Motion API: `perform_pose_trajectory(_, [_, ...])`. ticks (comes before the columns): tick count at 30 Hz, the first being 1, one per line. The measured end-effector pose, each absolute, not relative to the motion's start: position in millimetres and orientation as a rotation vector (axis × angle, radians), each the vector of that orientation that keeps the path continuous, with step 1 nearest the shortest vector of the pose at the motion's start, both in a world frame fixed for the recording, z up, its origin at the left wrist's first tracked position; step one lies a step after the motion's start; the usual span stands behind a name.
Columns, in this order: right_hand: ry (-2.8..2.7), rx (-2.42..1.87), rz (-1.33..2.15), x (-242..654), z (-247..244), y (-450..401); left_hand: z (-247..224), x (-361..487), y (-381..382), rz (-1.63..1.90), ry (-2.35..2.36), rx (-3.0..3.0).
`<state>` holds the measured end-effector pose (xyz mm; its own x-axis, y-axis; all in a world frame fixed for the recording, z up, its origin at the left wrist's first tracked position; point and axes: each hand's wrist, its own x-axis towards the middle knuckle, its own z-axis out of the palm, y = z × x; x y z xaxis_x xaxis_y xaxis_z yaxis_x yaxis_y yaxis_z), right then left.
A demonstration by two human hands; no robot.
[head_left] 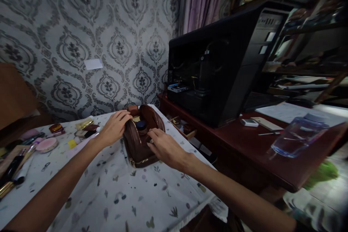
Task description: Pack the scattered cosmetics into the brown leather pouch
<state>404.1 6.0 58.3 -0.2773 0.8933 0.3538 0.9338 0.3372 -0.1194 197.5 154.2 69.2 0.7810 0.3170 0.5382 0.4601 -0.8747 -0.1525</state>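
A dark brown zippered bag point(136, 148) stands unzipped on the cloth-covered table, its opening facing up. Inside it a dark blue round lid point(140, 125) and a bit of something yellowish show. My left hand point(115, 127) is closed on the bag's left rim, with the fingertips over the edge. At the opening's right side is my right hand point(165, 146), its fingers bent down into the bag around a small thing too hidden to name. The rest of the bag's contents is out of sight.
Cosmetics, including a pink round case point(46, 145), brushes and tubes, lie along the left of the patterned tablecloth point(108, 203). At the right, a reddish desk point(258, 152) bears a black computer case point(231, 69) and a clear bottle point(299, 136). An open drawer point(191, 135) is beside the bag.
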Motion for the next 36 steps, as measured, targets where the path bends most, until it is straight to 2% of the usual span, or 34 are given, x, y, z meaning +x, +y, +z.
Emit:
perform_pose_trajectory(12, [-2.063,-1.265,-0.271,403,21,1,62,200,156,-0.774,-0.605,-2.741])
perform_pose_trajectory(27, [-1.919,-1.259,-0.467,375,6,2,56,192,148,-0.879,-0.689,-2.818])
perform_pose_trajectory(36, [-1.882,-1.266,-0.441,365,-18,-2,1,145,142,-0.874,-0.949,-2.850])
